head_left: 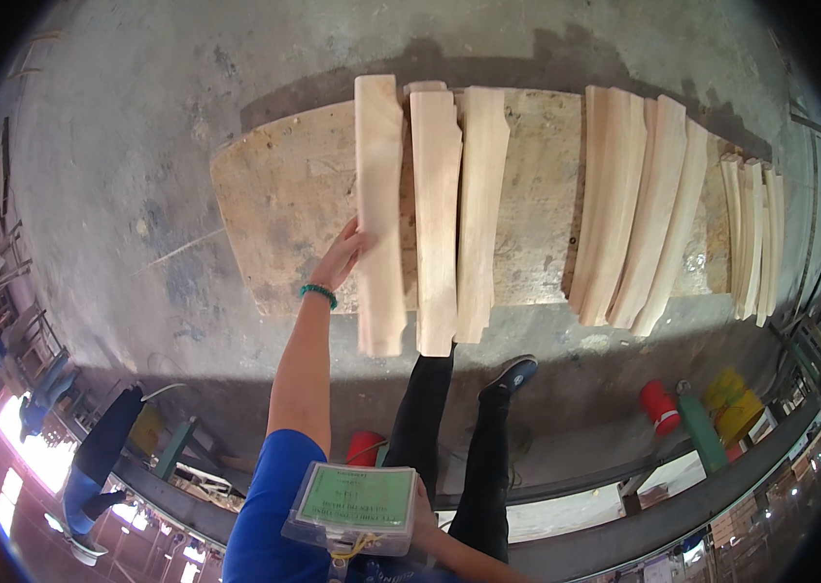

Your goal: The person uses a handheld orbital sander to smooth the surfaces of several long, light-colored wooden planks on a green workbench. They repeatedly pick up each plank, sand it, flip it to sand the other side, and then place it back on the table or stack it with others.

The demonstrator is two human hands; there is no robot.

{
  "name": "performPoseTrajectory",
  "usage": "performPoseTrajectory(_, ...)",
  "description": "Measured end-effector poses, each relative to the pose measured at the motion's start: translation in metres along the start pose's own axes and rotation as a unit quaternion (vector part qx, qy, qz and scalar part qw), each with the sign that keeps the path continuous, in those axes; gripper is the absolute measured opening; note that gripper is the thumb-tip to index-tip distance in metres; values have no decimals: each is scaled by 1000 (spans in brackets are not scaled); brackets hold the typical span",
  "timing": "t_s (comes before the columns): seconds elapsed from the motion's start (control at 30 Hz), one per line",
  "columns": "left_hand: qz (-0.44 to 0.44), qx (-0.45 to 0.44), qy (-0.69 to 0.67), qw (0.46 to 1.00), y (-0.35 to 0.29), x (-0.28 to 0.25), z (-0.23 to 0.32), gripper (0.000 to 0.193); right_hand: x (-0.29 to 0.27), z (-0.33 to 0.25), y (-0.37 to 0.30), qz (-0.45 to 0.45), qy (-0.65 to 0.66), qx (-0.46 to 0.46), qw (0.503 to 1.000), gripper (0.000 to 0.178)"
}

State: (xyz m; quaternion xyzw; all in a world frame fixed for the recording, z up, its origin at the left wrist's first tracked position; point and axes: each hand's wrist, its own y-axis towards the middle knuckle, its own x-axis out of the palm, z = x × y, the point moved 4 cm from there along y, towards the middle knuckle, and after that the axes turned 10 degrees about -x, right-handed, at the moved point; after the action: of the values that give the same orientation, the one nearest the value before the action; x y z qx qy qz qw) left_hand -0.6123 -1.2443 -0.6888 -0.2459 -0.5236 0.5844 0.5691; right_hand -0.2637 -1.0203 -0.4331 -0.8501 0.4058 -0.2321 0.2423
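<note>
My left hand (341, 255), with a green beaded bracelet at the wrist, grips the left edge of a pale shaped wooden piece (379, 194). The thumb lies on its face, and the other fingers are partly hidden. The lower end of the piece looks slightly blurred. Just to its right lie two similar wooden pieces, a notched one (436, 214) and another (481, 214), side by side on a worn board (284, 214). Low in the view, my right hand (424, 517) is mostly hidden behind a hanging badge holder (352, 500) with a green card; its fingers do not show.
More curved wooden pieces (639, 209) lie grouped on the board's right, with thinner ones (752, 238) at its far right end. Red containers (660, 406), a yellow container (733, 400) and a metal frame rail (566, 559) are near my feet. Another person (100, 452) is at the lower left.
</note>
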Motion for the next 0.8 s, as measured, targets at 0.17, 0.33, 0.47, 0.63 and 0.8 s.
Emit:
performPoseTrajectory(0.17, 46, -62, 113, 991, 29, 26, -15, 100, -28, -44, 20, -45, -275, -80, 957, 47)
performPoseTrajectory(0.33, 89, -55, 148, 983, 24, 21, -5, 112, -30, -56, 23, -41, -256, -93, 961, 47)
performPoseTrajectory(0.47, 183, 21, 187, 965, 24, 58, -15, 127, -31, -53, 23, -29, -255, -79, 963, 47)
performPoseTrajectory(0.63, 322, 65, 290, 899, -2, 91, -72, 125, -33, -50, 21, 20, -240, -90, 966, 47)
performPoseTrajectory(0.8, 344, 14, -237, 908, -46, 116, -195, 88, -27, -51, 19, 42, -219, -97, 970, 49)
